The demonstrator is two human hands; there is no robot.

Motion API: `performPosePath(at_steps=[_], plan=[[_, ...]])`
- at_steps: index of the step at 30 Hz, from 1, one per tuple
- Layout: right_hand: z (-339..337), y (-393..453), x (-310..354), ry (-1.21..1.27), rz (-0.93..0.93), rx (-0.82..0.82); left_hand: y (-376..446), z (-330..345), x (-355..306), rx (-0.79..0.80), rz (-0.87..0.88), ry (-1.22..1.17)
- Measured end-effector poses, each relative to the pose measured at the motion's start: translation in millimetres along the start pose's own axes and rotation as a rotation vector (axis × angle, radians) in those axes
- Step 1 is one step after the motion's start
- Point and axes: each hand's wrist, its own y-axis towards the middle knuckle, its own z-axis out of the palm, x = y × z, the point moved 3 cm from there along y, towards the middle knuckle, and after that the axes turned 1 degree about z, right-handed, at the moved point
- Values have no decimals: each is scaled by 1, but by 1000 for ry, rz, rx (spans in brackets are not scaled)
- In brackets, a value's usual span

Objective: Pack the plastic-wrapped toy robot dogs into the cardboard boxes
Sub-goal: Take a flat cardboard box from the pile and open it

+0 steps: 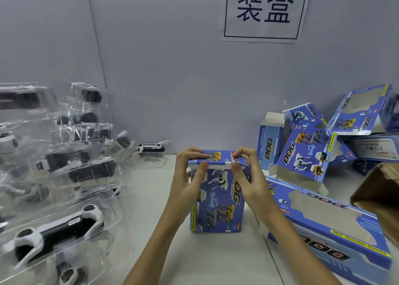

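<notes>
Hands meet at the top of a blue cardboard box (218,198) that stands upright on the white worktop (155,209) in the middle of the scene. The left hand (190,181) has its fingers curled over the far top edge and its thumb pressed on the white lip of the top flap; the right hand (246,176) mirrors it on the right side of the flap, fingers bent on top and thumb against the front edge, so both are clamped on the box top. The box front shows printed robot dogs and the word DOG, turned sideways. Just right of it, a long windowed box (328,226) lies flat, near the right edge. Farther right and back, a heap of open blue boxes (306,148) leans against the grey wall, flaps loose. A brown carton (375,189) juts in at the right edge. On the left, clear plastic shells holding black-and-white toy dogs (58,226) are piled from near to far, and one single wrapped dog (151,148) sits by the wall, just left of the hands. A paper sign (263,10) with two characters hangs on the wall above.
</notes>
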Motion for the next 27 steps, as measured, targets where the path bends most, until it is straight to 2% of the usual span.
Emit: performPosePath(at_steps=[6,8,11,14,17,19,21,27], plan=[[1,-2,-1,13,-41,2,-2,2,1,44,-16,-40],[2,-2,0,4,-84,-38,-3,3,0,-11,55,-58],[0,-2,-4,89,-54,-105,-4,0,-2,-97,54,-103],[1,-2,-4,52,-51,-87,-3,0,0,-75,65,-9],[0,-2,2,-107,-173,-67,-4,0,0,-15,169,150],[-2,-1,4,-168,-218,-17,-3,-2,-2,17,145,152],[-3,2,3,-153,-165,22,-2,-2,-2,36,108,155],[-3,1,2,-52,-139,-19,-5,-1,7,48,-5,7]])
